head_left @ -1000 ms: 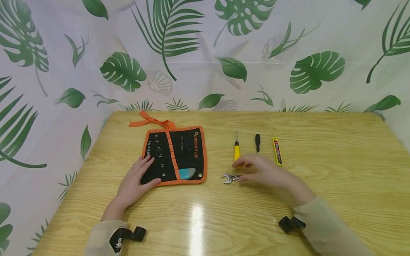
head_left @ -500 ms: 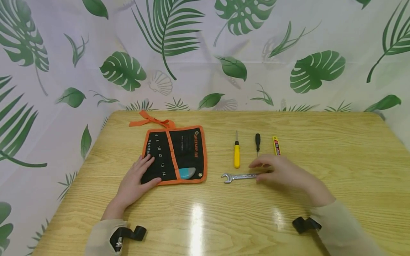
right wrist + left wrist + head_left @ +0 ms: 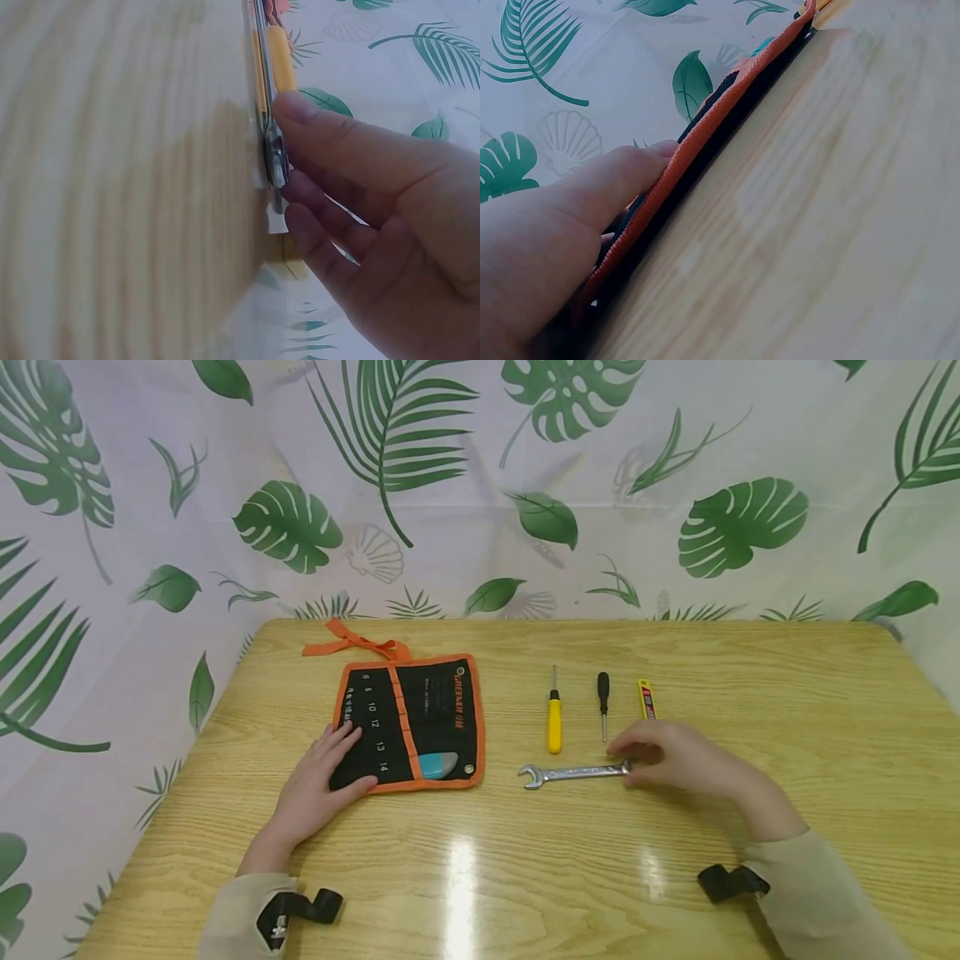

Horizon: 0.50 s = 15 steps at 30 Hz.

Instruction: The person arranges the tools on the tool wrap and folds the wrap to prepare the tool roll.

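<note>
In the head view my left hand (image 3: 318, 789) rests with spread fingers on the lower left of a black tool pouch (image 3: 442, 693) with orange trim. Its thumb lies along the pouch's orange edge (image 3: 675, 161) in the left wrist view. A silver combination wrench (image 3: 573, 772) lies on the table to the right of the pouch, open end pointing left. My right hand (image 3: 678, 764) is at the wrench's ring end, fingers loosely bent, with a gap between thumb and forefinger. In the right wrist view, the fingertips sit right beside the ring end (image 3: 277, 161).
Behind the wrench lie a yellow-handled screwdriver (image 3: 554, 727), a black-handled screwdriver (image 3: 603, 693) and a flat yellow pack (image 3: 647, 700), partly hidden by the right hand. A blue-grey tool (image 3: 437, 766) sits in a pouch pocket. An orange ribbon (image 3: 352, 643) trails behind the pouch.
My right hand has moved rightward along the wrench to its ring end, uncovering the shank and both screwdrivers. The wrench, pouch and left hand have stayed put.
</note>
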Tool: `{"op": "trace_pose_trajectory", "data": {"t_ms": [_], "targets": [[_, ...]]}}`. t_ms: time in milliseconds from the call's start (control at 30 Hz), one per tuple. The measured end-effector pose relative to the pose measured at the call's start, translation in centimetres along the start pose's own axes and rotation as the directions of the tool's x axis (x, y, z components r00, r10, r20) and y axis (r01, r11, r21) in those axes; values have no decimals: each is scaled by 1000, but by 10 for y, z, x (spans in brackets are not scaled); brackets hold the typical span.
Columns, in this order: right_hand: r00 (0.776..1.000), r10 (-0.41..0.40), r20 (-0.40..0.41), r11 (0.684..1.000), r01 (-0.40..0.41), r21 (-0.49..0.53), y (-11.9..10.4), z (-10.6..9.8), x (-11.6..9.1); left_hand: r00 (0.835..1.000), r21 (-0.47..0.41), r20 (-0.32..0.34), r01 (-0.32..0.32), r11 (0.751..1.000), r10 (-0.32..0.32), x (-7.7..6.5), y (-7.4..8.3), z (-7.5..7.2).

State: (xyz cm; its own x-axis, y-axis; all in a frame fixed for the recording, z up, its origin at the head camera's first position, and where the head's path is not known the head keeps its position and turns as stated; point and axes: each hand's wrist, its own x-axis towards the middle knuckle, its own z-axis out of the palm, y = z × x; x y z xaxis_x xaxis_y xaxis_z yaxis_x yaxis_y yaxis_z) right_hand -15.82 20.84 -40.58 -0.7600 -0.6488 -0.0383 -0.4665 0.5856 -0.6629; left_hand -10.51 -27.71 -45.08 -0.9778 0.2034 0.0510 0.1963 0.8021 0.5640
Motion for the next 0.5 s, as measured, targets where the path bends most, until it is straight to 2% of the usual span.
{"op": "trace_pose_trajectory", "data": {"t_ms": [333,500], "targets": [[1000,-14,14,1000,13,12,2,-1,-2,1000,6,-8,-4,1000,4,0,0,2],[999,-26,19,999,26,-42,-1,-2,-1,1000,-2,-3,1,1000,-2,0,2,0]]}}
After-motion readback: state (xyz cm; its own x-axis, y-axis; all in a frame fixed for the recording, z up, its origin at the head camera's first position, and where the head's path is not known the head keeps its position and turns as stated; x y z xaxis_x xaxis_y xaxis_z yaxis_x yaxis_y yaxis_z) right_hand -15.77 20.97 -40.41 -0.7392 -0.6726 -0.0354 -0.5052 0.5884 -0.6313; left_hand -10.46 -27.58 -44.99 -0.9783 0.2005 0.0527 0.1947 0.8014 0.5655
